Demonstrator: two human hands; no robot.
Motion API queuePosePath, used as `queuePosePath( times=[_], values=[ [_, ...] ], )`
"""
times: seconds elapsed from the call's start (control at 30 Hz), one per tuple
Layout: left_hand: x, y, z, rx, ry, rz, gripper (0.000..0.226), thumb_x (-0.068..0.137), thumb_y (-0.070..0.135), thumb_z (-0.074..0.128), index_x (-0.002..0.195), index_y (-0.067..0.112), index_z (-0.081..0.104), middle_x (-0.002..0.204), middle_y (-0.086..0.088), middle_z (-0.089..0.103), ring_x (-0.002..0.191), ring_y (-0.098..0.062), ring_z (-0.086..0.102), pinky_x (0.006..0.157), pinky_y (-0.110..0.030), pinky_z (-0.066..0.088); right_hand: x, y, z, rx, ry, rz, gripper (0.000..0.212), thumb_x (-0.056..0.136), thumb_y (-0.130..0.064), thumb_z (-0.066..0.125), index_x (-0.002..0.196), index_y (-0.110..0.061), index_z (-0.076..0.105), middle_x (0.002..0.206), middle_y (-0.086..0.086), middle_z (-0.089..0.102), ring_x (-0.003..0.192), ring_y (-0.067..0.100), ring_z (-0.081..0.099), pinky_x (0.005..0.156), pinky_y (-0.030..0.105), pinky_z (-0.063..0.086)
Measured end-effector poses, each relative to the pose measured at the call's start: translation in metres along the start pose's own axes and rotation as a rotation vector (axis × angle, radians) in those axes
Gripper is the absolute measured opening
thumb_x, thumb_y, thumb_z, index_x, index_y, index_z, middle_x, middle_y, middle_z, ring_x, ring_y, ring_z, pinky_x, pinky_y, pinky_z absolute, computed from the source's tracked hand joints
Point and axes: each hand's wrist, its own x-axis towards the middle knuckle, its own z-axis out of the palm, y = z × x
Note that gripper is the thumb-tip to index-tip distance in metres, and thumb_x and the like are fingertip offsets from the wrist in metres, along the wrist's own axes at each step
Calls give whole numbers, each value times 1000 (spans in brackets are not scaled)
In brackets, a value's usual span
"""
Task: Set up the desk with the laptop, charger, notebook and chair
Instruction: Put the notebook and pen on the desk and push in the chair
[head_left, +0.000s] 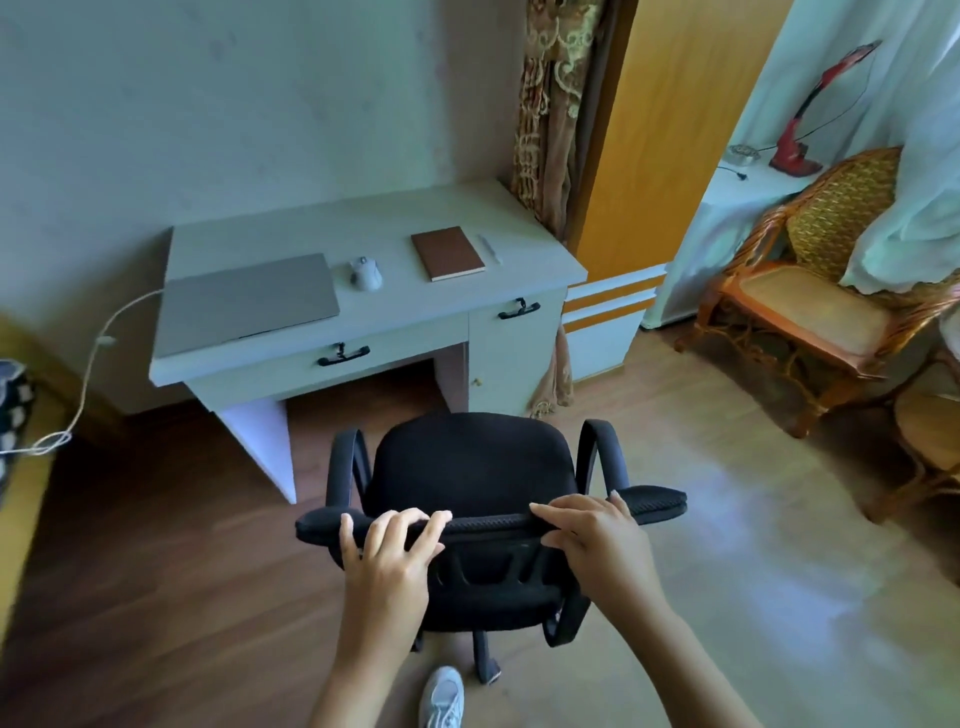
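Observation:
A black office chair (470, 467) stands on the wooden floor in front of the pale desk (467, 304), its seat facing the desk. My left hand (387, 558) and my right hand (597, 543) both grip the top edge of its backrest. On the desk lie a closed grey laptop (249, 301) at the left, a white mouse (366, 273) in the middle, and a brown notebook (448, 253) with a pen (490, 249) to the right. A white charger cable (93, 358) runs from the laptop's left side down off the desk.
A wicker chair (810, 291) stands at the right beside a curtain. An orange and white cabinet (623, 234) adjoins the desk's right end. My white shoe (442, 699) is behind the chair base. A patterned object (13, 415) sits at the far left.

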Motion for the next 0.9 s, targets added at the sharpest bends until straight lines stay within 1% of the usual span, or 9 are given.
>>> queuePosePath(
  times=[0.17,0.23,0.33,0.43,0.57,0.67,0.77,0.83,0.9],
  values=[
    [-11,-22,-8,35,13,-66,31,85,24,50,108,23,71,95,2,63,94,-21,54,96,-69,33,5,-22,12,-19,-13,-93,31,81,-20,67,109,-32,70,104,-11,70,100,17,62,105,46,32],
    [-11,-32,-10,43,33,-85,26,82,19,65,106,23,72,95,3,63,94,-20,52,95,-70,33,10,-30,16,-29,-16,-135,30,81,-19,68,108,-31,71,103,-10,70,99,19,63,105,48,33],
    [-5,-47,-12,24,-4,-103,47,65,9,85,106,26,71,94,6,64,91,-20,54,94,-72,32,23,-42,18,-52,-55,-171,30,85,-19,65,113,-29,69,107,-9,69,103,19,61,104,45,32],
    [5,-64,-13,-3,-20,-115,52,61,8,87,105,29,69,93,9,65,86,-20,56,91,-71,34,41,-55,20,-63,-119,-187,32,90,-23,57,120,-32,63,110,-14,66,108,15,56,107,39,29],
    [23,-90,-15,-30,-39,-144,52,59,10,88,103,31,70,91,12,64,84,-17,49,88,-71,37,69,-75,28,-60,-174,-195,32,93,-25,52,123,-34,60,105,-18,63,108,11,53,110,36,21],
    [37,-111,-15,-34,-56,-175,50,58,10,89,101,31,72,90,12,65,84,-15,44,88,-70,39,90,-92,37,-30,-185,-194,32,92,-22,53,121,-32,62,103,-18,64,107,11,54,109,36,20],
    [52,-134,-12,-58,-63,-204,51,57,8,89,100,31,74,90,12,66,84,-15,51,89,-72,36,112,-109,45,6,-178,-193,31,92,-20,54,119,-30,64,102,-17,65,105,13,54,107,36,22],
    [61,-149,-9,-73,-72,-234,52,57,7,89,100,33,74,90,12,66,82,-16,55,90,-72,34,126,-118,50,23,-186,-178,30,91,-20,54,117,-31,64,102,-16,65,103,18,53,101,35,27],
    [71,-161,-6,-77,-94,-256,53,59,8,89,101,34,73,91,13,65,81,-16,55,91,-72,33,139,-126,54,41,-186,-156,30,90,-21,55,115,-36,65,102,-15,66,100,24,50,88,34,35]
  ],
)
